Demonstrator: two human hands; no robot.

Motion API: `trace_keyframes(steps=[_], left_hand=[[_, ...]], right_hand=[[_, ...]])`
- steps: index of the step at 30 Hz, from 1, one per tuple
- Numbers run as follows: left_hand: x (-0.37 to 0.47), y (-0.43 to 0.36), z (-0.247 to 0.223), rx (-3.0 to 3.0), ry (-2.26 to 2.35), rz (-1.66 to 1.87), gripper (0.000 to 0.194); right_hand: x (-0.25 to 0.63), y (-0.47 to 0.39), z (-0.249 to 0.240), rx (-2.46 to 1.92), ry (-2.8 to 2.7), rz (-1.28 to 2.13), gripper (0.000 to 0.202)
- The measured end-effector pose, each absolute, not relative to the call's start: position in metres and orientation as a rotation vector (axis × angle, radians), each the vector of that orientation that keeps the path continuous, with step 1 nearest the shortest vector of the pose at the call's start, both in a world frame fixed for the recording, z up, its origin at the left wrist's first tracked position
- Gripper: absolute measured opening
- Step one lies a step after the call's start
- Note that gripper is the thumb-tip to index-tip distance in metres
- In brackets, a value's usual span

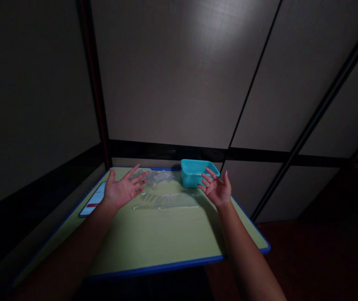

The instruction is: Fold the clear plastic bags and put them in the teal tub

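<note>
My left hand (122, 191) is raised over the left part of the table, palm up with fingers spread, holding nothing. Beneath and beside it lies a phone (93, 201) with a lit screen. My right hand (218, 190) is also palm up, its fingers apart and nothing in it, in front of a turquoise plastic container (189, 179). The container is open at the top; its inside bottom is hidden. Between my hands, clear crumpled plastic (163, 200) lies spread on the table.
The light green table (166, 238) has a blue edge. Behind it stand large grey-brown panels (172, 83) with dark strips, and another panelled surface rises at the left. Dark reddish floor (291, 251) shows at the right.
</note>
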State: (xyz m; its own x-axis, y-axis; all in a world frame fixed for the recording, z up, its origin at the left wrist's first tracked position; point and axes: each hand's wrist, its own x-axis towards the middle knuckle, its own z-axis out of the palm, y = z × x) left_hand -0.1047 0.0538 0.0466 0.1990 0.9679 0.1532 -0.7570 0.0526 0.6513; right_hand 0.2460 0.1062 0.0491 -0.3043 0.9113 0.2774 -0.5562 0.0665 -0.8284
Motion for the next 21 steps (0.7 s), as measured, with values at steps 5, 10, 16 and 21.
trace_keyframes(steps=[5, 10, 16, 21], left_hand=[[-0.105, 0.054, 0.046, 0.712, 0.382, 1.370, 0.083], [-0.103, 0.055, 0.046, 0.689, 0.413, 1.410, 0.083], [-0.100, 0.058, 0.044, 0.612, 0.488, 1.479, 0.077], [-0.098, 0.057, 0.044, 0.677, 0.478, 1.450, 0.069]], right_hand=[[0.252, 0.106, 0.052, -0.391, -1.037, 1.517, 0.065], [0.250, 0.104, 0.055, -0.347, -1.001, 1.593, 0.064], [0.239, 0.108, 0.044, -0.403, -1.274, 1.817, 0.044], [0.223, 0.110, 0.023, -0.707, -1.739, 1.928, 0.040]])
